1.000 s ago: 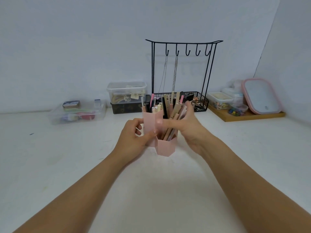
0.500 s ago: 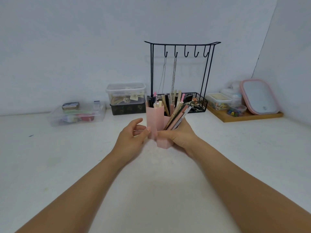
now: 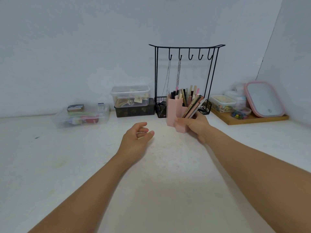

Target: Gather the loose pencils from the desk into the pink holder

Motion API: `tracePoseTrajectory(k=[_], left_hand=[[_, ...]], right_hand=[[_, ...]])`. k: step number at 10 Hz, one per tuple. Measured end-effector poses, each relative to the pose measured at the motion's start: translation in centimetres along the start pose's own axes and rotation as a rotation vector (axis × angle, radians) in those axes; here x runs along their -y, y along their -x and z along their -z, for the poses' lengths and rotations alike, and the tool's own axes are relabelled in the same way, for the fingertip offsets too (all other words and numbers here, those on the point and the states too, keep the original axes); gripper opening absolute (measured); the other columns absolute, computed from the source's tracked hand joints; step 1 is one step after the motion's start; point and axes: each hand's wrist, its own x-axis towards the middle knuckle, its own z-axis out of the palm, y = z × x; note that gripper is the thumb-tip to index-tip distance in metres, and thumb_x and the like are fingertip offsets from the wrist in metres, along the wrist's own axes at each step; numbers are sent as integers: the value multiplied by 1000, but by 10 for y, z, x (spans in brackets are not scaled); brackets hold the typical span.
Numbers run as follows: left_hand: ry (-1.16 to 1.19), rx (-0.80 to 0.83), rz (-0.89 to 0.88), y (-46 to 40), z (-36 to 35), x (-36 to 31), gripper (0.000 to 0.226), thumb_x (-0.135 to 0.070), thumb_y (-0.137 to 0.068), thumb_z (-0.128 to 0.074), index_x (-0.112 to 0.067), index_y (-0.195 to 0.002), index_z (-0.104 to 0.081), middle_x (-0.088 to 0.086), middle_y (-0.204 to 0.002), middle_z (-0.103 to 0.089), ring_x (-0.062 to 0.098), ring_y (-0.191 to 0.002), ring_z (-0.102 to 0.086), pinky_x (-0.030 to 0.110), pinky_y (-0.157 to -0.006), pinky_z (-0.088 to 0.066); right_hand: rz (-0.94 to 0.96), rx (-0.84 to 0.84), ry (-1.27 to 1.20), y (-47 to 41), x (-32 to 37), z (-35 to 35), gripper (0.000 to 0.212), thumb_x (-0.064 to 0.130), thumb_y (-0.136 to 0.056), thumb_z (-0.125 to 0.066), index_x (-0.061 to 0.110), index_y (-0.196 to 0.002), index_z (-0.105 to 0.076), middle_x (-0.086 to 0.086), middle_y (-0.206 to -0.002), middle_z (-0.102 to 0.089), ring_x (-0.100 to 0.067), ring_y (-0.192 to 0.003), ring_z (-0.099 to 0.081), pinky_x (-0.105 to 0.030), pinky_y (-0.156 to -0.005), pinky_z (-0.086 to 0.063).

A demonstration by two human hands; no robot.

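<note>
The pink holder (image 3: pixel 173 108), made of joined tall hexagonal cups, stands on the white desk (image 3: pixel 159 174) in front of the black rack. Several pencils and pens (image 3: pixel 193 105) stick out of it, some upright and some leaning to the right. My right hand (image 3: pixel 197 127) wraps around the holder's lower front cup from the right side. My left hand (image 3: pixel 136 138) hovers to the left of the holder, apart from it, fingers loosely curled and holding nothing. No loose pencils show on the desk.
A black wire rack (image 3: pixel 185 68) with hooks and chains stands behind the holder. Clear plastic boxes (image 3: pixel 130 96) and a shallow clear bin (image 3: pixel 82 115) sit at the back left. A wooden tray (image 3: pixel 249 118) with small containers and a pink-rimmed lid (image 3: pixel 264 98) sits at the back right.
My left hand has let go of the holder and drawn back to the left. My right hand has carried the holder farther back and right, toward the rack.
</note>
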Motion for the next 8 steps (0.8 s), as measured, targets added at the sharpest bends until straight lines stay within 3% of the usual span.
tracePoseTrajectory(k=[1,2,4,6,7,8], left_hand=[[20,-6,7,-1,0,-1,38,-31,-94,-71,-29,-130,-59,-1,-121,-65,17,-102,-64,19,-73,-46],[21,-7,9,-1,-2,-1,38,-31,-94,-71,-30,-130,-59,-1,-120,-65,16,-105,-64,16,-69,-46],[9,-11,13,-2,-2,0,40,-31,-94,-71,-28,-132,-59,0,-120,-65,16,-106,-64,17,-71,-46],[21,-11,8,-3,-1,0,36,-31,-94,-71,-32,-128,-59,-1,-120,-66,18,-106,-65,20,-75,-48],[22,-3,-4,-2,0,-1,37,-31,-94,-70,-32,-129,-59,-2,-121,-66,19,-107,-65,25,-83,-51],[39,-33,0,-1,0,-2,38,-29,-94,-69,-29,-131,-60,-3,-123,-65,18,-109,-65,34,-95,-54]], right_hand=[[64,-82,85,-12,-3,-11,95,38,-45,-97,21,-129,-56,4,-120,-68,-21,-107,-66,-45,-97,-55],[89,-98,138,-16,-3,-15,86,36,-61,-93,21,-135,-51,3,-125,-65,-21,-112,-63,-45,-102,-52],[190,-61,345,-16,-11,-16,85,55,-74,-77,17,-143,-46,0,-132,-64,-24,-117,-62,-46,-104,-50],[202,-86,355,-13,-14,-20,66,46,-84,-73,16,-138,-52,1,-129,-65,-21,-116,-62,-39,-102,-50],[148,-90,220,-8,-11,-22,71,40,-83,-77,13,-139,-45,7,-124,-59,-17,-109,-59,-30,-93,-48],[171,-226,138,1,3,-22,97,38,-82,-79,11,-154,-20,6,-137,-51,-17,-118,-54,-28,-94,-43]])
